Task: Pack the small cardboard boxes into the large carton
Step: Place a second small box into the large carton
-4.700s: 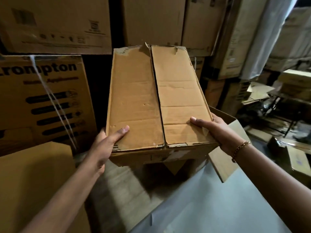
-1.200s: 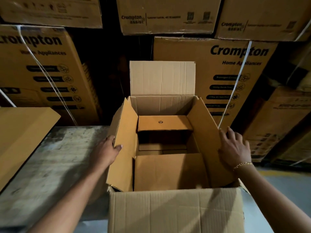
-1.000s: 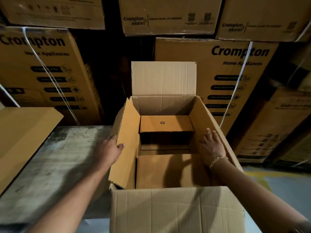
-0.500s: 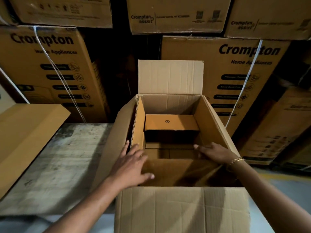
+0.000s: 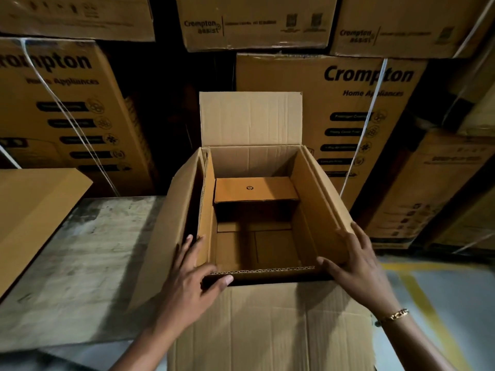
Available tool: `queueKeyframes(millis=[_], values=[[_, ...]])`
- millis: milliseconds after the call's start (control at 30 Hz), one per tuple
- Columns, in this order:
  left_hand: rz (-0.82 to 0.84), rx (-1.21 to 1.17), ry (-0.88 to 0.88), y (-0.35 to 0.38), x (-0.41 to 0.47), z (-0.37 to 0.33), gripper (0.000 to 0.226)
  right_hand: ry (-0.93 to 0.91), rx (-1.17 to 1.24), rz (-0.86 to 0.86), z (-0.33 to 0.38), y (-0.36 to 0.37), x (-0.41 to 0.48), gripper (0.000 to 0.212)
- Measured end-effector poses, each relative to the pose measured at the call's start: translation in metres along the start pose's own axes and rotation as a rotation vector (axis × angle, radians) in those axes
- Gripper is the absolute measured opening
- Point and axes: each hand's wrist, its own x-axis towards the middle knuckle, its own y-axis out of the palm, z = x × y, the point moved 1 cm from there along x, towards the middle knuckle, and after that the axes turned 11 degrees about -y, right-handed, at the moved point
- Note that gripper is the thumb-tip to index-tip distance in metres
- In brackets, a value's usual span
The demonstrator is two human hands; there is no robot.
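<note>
The large carton [image 5: 270,322] stands open in front of me, its far flap upright and its near flap hanging down toward me. Inside, at the far end, sits a small cardboard box [image 5: 255,189] with a small dark logo on top. The carton's bottom in front of that box is bare. My left hand [image 5: 192,279] rests on the near left corner, fingers straight along the left flap and thumb at the near rim. My right hand [image 5: 359,266] lies on the near right corner, fingers spread over the right flap, thumb at the rim.
A worn grey table [image 5: 80,263] lies to the left, with a brown cardboard box [image 5: 29,210] at its left edge. Stacked Crompton cartons [image 5: 348,108] wall in the back and right. The floor [image 5: 434,303] with a yellow line shows at lower right.
The side flaps, earlier folded inward, are now pushed outward. Both hands moved from inside the carton to its near corners. Several seconds ago I was carrying a closed box.
</note>
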Motion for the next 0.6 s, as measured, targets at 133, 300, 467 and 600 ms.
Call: queueKeyframes(millis=[133,300,467,600], values=[[-0.001,-0.074,-0.132,0.011,-0.009,-0.003,0.062,-0.015,0.117,0.035,0.011,0.017,-0.005,0.061],[0.0,-0.081,-0.173,0.019,-0.01,-0.001,0.069,0.058,0.143,0.024,0.015,0.022,-0.01,0.065],[0.049,-0.143,-0.196,0.02,-0.008,0.0,0.067,0.015,0.122,0.016,0.016,0.026,-0.009,0.064],[0.075,-0.141,-0.185,0.022,-0.008,0.002,0.067,-0.015,0.061,0.028,0.009,0.029,-0.008,0.064]])
